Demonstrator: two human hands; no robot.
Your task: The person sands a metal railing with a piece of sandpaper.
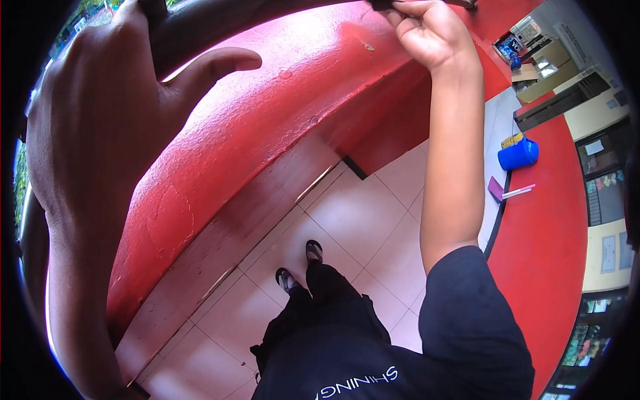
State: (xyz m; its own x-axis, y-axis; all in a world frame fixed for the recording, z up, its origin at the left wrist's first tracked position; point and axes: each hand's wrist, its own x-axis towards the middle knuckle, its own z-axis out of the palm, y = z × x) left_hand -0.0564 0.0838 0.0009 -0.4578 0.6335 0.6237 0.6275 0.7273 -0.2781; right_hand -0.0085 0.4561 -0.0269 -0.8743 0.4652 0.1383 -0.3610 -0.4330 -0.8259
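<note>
My left hand [93, 113] looms large at the left, its back toward me, lying against a dark round rail [200, 30]. Its thumb stretches out to the right, away from the rail; the other fingers run up and are partly cut off by the top edge. Higher up and to the right, my right hand [430, 33] is raised at the rail's far part, palm side showing. Its fingers are pinched together around a small dark thing at the frame's top edge, too little of which shows to name it.
A glossy red wall [267, 87] curves below the rail. Pale floor tiles [347, 207] lie under my sandalled feet [313, 251]. At the right, a blue container [518, 155] and a purple dustpan-like piece with a pale handle [497, 190] stand by a red floor strip [543, 227].
</note>
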